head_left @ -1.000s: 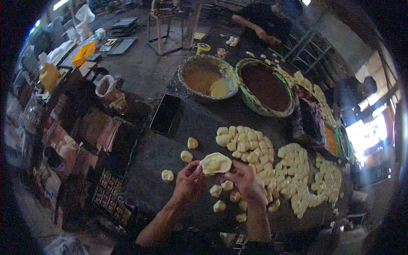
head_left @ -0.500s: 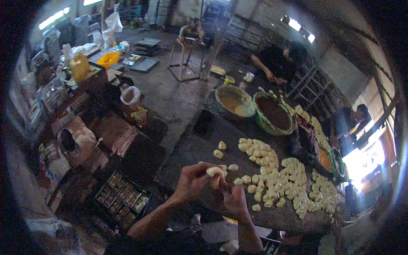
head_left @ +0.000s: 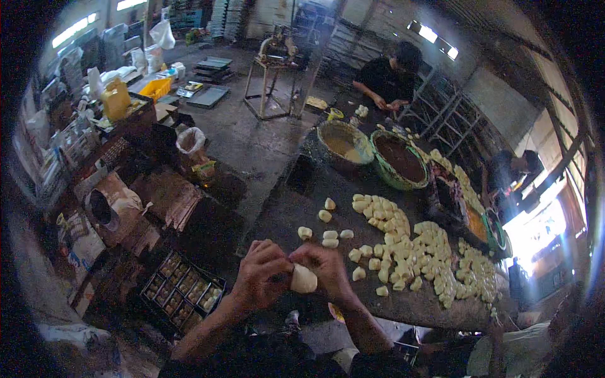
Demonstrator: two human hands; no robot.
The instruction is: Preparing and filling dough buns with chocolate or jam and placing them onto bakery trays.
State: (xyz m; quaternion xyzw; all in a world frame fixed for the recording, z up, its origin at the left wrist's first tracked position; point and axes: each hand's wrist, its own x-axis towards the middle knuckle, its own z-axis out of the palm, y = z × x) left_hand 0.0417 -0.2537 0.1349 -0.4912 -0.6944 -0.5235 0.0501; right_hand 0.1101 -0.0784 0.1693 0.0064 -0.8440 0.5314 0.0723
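Observation:
Near the table's front edge, both my hands hold one pale piece of dough (head_left: 304, 280), which looks flattened and hangs between them. The fingers of my left hand (head_left: 261, 272) are curled in a pinch at its upper left. My right hand (head_left: 324, 269) grips its upper right side, fingers bent inward. Just beyond my hands lie a few loose dough pieces (head_left: 330, 239) on the dark table (head_left: 277, 217). To the right spreads a large cluster of small dough pieces (head_left: 403, 252), many touching one another.
Farther back stand a basin with yellowish filling (head_left: 343, 148) and a green-rimmed basin of brown filling (head_left: 400, 160). A crate with filled compartments (head_left: 183, 291) sits low at left. One co-worker (head_left: 387, 82) works at the table's far end, another person (head_left: 513, 173) at right.
My hands have drawn lower and closer to me. The dough between them now shows a broader, flatter face. More loose pieces are visible beyond my hands.

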